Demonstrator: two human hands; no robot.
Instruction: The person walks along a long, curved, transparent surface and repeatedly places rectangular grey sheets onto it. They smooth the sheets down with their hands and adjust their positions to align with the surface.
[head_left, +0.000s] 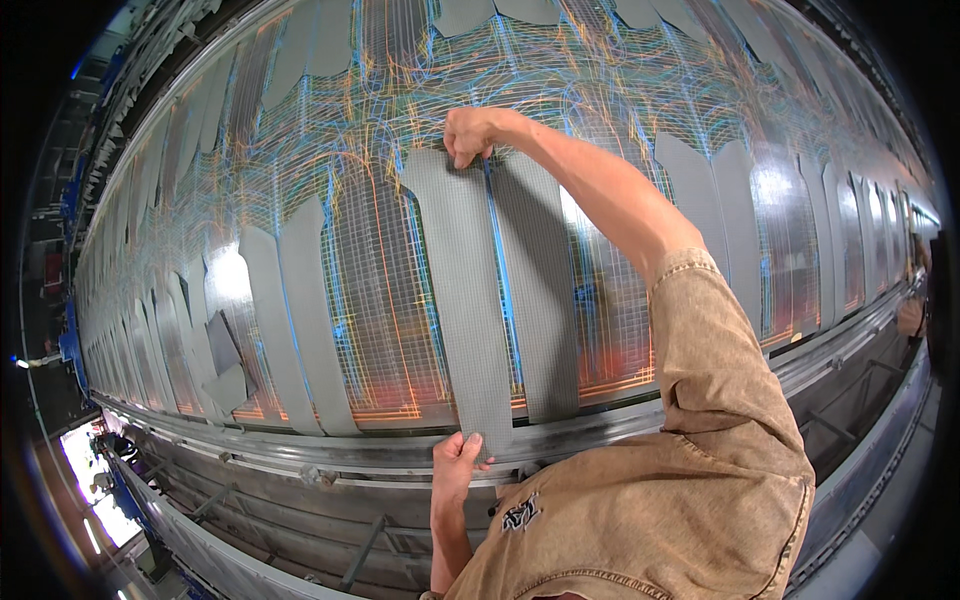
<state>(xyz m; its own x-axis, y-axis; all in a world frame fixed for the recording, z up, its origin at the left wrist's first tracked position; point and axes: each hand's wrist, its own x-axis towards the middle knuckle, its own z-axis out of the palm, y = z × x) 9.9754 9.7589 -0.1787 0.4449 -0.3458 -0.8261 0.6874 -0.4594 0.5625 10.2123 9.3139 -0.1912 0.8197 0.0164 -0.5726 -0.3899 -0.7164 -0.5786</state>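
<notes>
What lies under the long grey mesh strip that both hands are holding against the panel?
Around the long grey mesh strip the shiny curved panel shows a grid of blue and orange lines. The part directly beneath the strip is covered and cannot be seen.

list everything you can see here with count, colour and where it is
held strip: one, grey, centre of the panel, running from the upper hand down to the lower hand
other strips: many, too many to count, grey, laid side by side across the panel left and right of the held one
panel: one, large, shiny, curved, covered in a fine grid with blue and orange lines, fills most of the view
frame: one, grey metal rail with struts, along the panel's lower edge
shirt: one, tan, lower right
right hand: pinching the held strip's top end
left hand: gripping the held strip's bottom end
</notes>
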